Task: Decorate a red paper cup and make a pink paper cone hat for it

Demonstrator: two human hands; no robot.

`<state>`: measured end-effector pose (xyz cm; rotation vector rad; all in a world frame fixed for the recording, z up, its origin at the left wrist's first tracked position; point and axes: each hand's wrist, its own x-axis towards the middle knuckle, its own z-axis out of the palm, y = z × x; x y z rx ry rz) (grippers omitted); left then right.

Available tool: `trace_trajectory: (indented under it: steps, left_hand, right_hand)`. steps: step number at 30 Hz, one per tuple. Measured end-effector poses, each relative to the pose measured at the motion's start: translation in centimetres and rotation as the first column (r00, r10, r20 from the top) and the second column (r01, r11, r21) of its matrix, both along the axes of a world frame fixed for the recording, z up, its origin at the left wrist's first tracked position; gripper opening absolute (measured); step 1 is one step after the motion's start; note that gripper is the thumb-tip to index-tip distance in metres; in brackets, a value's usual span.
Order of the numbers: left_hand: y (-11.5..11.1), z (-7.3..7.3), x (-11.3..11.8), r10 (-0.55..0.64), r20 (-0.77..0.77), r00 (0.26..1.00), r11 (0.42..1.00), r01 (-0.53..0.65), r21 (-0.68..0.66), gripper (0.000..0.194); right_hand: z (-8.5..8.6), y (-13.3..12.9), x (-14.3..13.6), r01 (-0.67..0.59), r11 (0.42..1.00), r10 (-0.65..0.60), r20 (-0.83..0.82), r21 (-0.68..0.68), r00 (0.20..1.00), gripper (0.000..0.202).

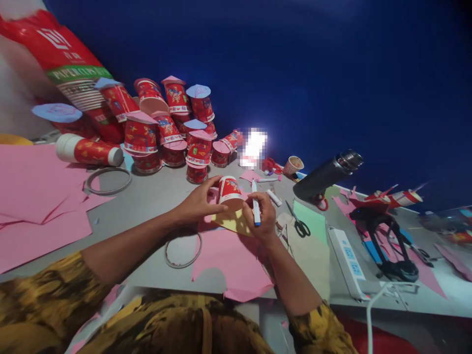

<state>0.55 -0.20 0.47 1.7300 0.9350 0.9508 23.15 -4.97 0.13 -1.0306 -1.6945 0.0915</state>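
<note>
In the head view, the left hand point(201, 201) grasps a red paper cup point(230, 188), its mouth toward the wearer, over yellow paper point(236, 223) on the surface point(145, 196). The right hand point(263, 219) grips a white, blue-ended marker point(255, 206) just beside the cup. Black-handled scissors point(302, 228) lie near, to the right.
</note>
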Motion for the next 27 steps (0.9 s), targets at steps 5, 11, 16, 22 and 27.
trace_trajectory:
  steps: [5, 11, 16, 22, 27]
  left_hand:
    - [0.9, -0.7, -0.3, 0.118, -0.183, 0.976, 0.953, -0.059, 0.296, 0.085]
    - [0.6, -1.2, -0.5, 0.117, -0.259, 0.959, 0.899, 0.008, 0.437, 0.086]
    - [0.5, -1.1, -0.5, 0.121, -0.269, 0.956, 0.898, 0.01, 0.439, 0.087]
    - [0.5, -1.1, -0.4, 0.135, -0.282, 0.95, 0.897, 0.004, 0.441, 0.086]
    - [0.7, -1.4, -0.4, 0.146, -0.292, 0.945, 0.885, 0.007, 0.465, 0.085]
  right_hand:
    - [1.2, -0.4, 0.4, -0.051, 0.999, 0.051, -0.021, 0.001, 0.998, 0.019]
    - [1.6, -0.6, -0.1, -0.144, 0.989, 0.143, 0.034, 0.041, 0.989, 0.014]
    - [0.8, -0.5, -0.3, -0.04, 0.997, 0.041, 0.017, -0.066, 0.999, 0.021]
    - [0.8, -0.4, -0.2, -0.056, 0.998, 0.058, 0.072, -0.029, 0.996, 0.021]
    - [1.0, -0.5, -0.2, -0.073, 0.996, 0.077, 0.064, -0.057, 0.995, 0.018]
